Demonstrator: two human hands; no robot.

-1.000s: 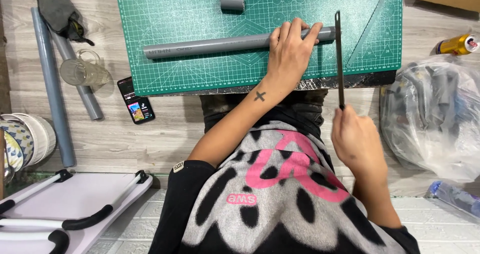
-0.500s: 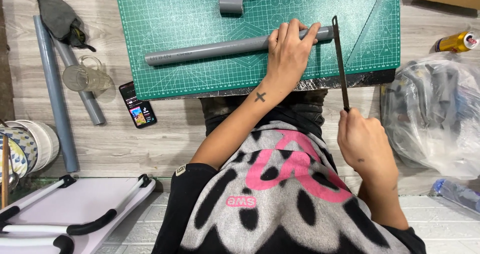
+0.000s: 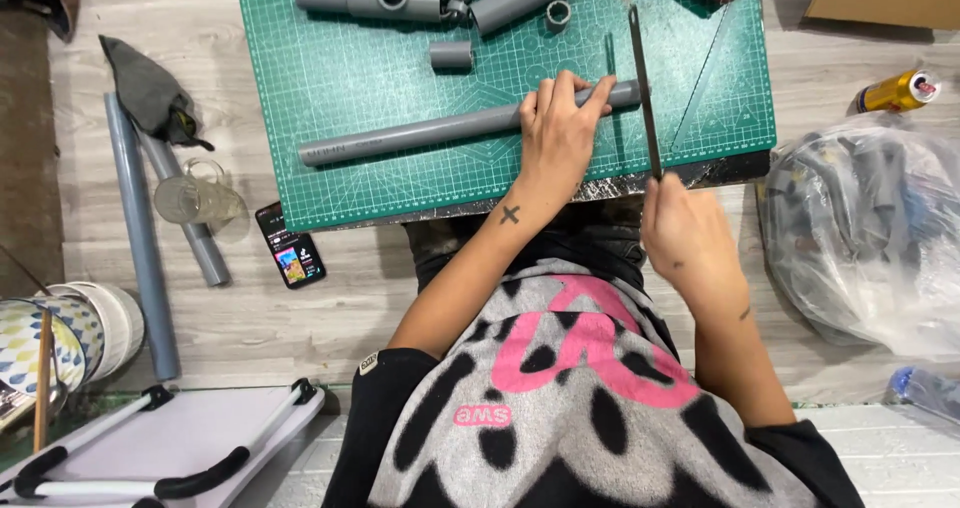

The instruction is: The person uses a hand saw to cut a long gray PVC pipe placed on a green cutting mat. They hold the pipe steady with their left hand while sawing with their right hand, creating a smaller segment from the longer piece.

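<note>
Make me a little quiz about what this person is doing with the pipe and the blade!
1. True or false: the left hand presses the long grey pipe down on the green cutting mat.
2. What does the right hand hold? A) a thin saw blade B) a yellow can C) a phone
3. Fill in: the saw blade crosses the pipe near its ____ end, as seen in the picture.

Key: 1 true. 2 A. 3 right.
</note>
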